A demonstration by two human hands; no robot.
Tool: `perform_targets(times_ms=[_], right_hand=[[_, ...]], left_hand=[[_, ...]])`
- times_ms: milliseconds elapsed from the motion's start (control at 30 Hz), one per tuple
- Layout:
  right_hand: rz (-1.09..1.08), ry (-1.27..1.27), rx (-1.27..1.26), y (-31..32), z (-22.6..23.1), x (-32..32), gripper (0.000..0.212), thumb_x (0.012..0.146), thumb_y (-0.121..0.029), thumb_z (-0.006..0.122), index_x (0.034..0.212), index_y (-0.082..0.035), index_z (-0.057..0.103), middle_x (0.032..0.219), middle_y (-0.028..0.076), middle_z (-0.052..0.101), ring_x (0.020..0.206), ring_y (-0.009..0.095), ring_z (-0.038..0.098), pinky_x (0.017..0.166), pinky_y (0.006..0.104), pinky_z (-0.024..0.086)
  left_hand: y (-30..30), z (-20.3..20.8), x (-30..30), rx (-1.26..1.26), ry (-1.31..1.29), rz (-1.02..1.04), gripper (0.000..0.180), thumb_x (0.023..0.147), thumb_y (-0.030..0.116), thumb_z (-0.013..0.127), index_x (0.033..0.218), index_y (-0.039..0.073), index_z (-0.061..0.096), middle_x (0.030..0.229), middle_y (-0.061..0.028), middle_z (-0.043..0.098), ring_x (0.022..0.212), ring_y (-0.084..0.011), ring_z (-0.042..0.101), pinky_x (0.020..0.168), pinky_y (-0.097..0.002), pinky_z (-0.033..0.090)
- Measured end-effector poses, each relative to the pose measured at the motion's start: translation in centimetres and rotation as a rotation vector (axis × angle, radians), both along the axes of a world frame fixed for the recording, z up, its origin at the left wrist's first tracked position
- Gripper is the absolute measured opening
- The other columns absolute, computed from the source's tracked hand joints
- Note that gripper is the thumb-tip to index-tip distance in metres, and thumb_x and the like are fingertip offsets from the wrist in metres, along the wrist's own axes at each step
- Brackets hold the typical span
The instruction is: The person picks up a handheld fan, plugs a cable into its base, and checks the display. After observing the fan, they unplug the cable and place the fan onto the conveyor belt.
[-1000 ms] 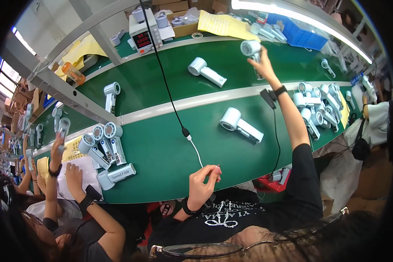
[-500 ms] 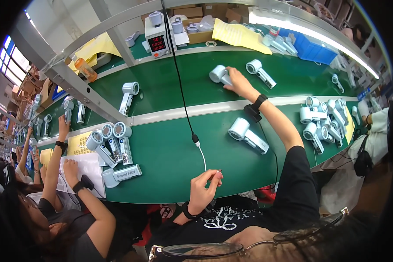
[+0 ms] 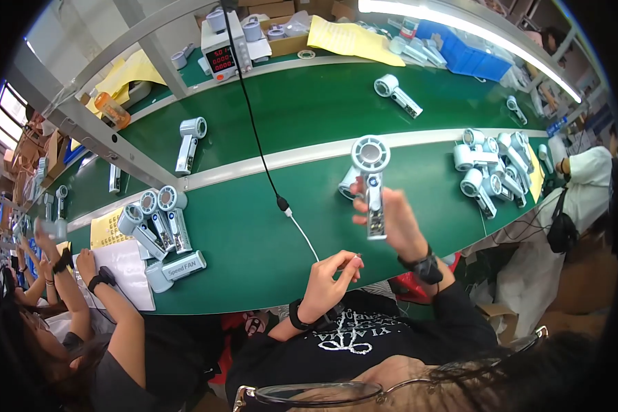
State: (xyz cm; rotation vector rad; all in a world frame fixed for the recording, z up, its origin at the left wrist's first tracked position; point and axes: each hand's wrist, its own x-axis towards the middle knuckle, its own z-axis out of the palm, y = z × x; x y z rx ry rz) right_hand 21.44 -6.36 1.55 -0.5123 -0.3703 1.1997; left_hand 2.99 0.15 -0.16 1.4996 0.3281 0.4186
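Note:
My right hand [image 3: 404, 223] is closed on a handheld fan [image 3: 371, 154] with a pale blue body. The fan stands roughly upright above the green bench, its round grille at the top and its handle showing bare electronics. Just left of it and lower, my left hand [image 3: 327, 285] pinches the end of a white cable [image 3: 302, 233]; the tip itself is mostly hidden by the fingers. That cable joins a black cord [image 3: 253, 117] hanging from above. Partly hidden behind the held fan, another fan [image 3: 347, 184] lies on the bench.
A pile of fans [image 3: 494, 161] lies at the right, and several fans [image 3: 147, 223] sit at the left beside a co-worker's arms [image 3: 113, 292]. Single fans [image 3: 398, 95] rest on the far green strip [image 3: 288, 103]. A power supply [image 3: 221, 55] and blue bin [image 3: 470, 55] stand behind.
My right hand has drawn back from the far strip, bringing the fan near me and turning it upright. My left hand stays pinched on the cable. The view has shifted slightly.

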Motion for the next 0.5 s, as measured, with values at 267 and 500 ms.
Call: perform_targets(times_ms=[267, 500], right_hand=[[-0.182, -0.072, -0.041, 0.6, -0.8, -4.7, 0.058, 0.083, -0.025, 0.064, 0.131, -0.003, 0.04, 0.112, 0.005, 0.048, 0.087, 0.014, 0.05, 0.074, 0.0332, 0.049], [-0.224, -0.088, -0.038, 0.7, -0.3, -5.3, 0.07, 0.082, -0.024, 0.066, 0.14, -0.004, 0.032, 0.105, 0.003, 0.043, 0.09, 0.014, 0.049, 0.076, 0.0379, 0.049]], left_hand=[[-1.1, -0.3, 0.0, -0.145, -0.012, -0.028, 0.019, 0.097, 0.011, 0.052, 0.089, -0.004, 0.06, 0.068, -0.0042, 0.06, 0.06, -0.0095, 0.058, 0.058, -0.0216, 0.047], [-0.8, -0.5, -0.5, -0.235, -0.068, 0.076, 0.019, 0.098, 0.011, 0.052, 0.089, -0.004, 0.061, 0.069, -0.0035, 0.061, 0.061, -0.01, 0.059, 0.057, -0.0224, 0.047]])
